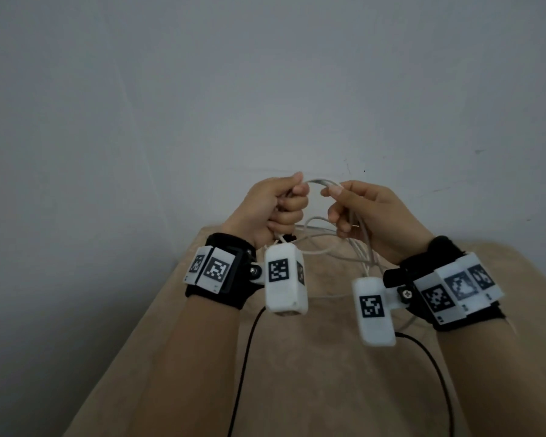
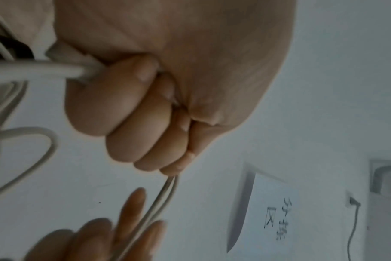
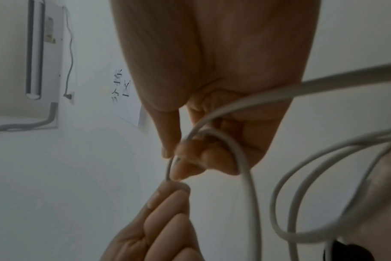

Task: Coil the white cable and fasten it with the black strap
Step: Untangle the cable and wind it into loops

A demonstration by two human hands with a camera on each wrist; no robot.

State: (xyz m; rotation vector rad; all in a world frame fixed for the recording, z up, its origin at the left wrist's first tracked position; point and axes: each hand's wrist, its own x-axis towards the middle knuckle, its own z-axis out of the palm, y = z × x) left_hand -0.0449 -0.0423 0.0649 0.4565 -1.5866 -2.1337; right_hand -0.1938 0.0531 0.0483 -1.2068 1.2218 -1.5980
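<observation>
White cable (image 1: 320, 184), thin, light and limp, held up over the near end of the tan-covered surface (image 1: 322, 357), loose loops sagging below both fists. Left hand (image 1: 275, 209) fisted tight round several strands; right hand (image 1: 360, 212) pinches the span, fingers curled round hanging loops. Likely springs open, so grip the bundle where strands cross. Black strap (image 1: 287, 238) probably the dark bit under left fist, unclear. No containers. Grey wall (image 1: 265, 89) beyond.

The head view looks forward and down from above both raised hands toward a pale wall. Each wrist view looks along its own palm at very close range, blurred, and both seemingly share the white cable (image 2: 159, 199) and the wall's handwritten paper sign (image 3: 123, 91).
</observation>
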